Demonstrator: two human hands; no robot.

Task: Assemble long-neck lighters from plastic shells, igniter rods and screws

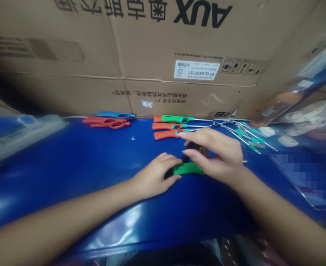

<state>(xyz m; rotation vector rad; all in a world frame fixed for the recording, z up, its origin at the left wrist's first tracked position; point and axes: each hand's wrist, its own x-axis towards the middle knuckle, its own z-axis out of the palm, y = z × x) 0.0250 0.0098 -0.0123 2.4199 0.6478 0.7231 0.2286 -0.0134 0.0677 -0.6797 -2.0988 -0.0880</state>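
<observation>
My left hand (156,176) and my right hand (215,155) meet over a green lighter handle (187,169) lying on the blue table (77,162). The left fingers curl round its left end. The right fingers pinch a small dark part on top of it. Beyond my right hand lie three long-nosed lighters (174,126), one green and orange, two mostly orange.
A large cardboard box (157,55) stands along the back of the table. Red and blue lighter handles (110,120) lie at the back left. Several metal rods with green ends (246,135) lie at the right. Clear plastic bags (304,111) are heaped at the far right.
</observation>
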